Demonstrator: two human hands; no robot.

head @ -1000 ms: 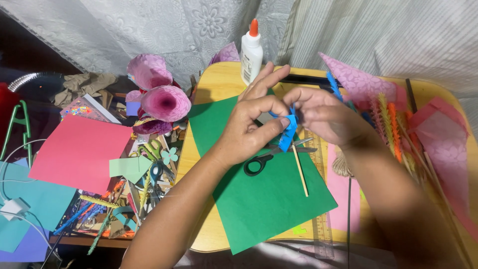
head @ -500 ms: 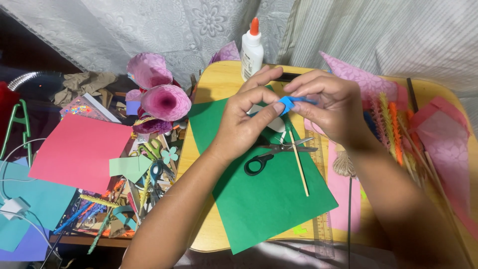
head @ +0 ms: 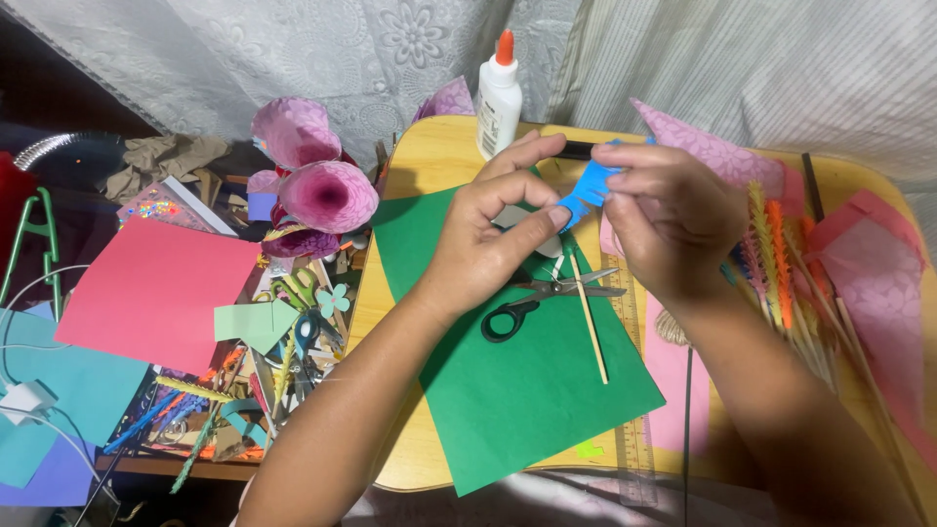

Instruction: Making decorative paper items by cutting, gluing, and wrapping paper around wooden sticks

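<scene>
Both hands have lifted slightly; left hand and right hand fingers pinch the half-rolled blue fringed strip, stick unused

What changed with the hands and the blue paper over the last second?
The blue paper strip, a second ago hanging down between both hands over the green sheet, has been gathered up short and lifted toward the glue bottle. The left hand and right hand both kept pinching it, rising slightly. The scissors, the wooden stick and the green sheet stayed put.
</scene>
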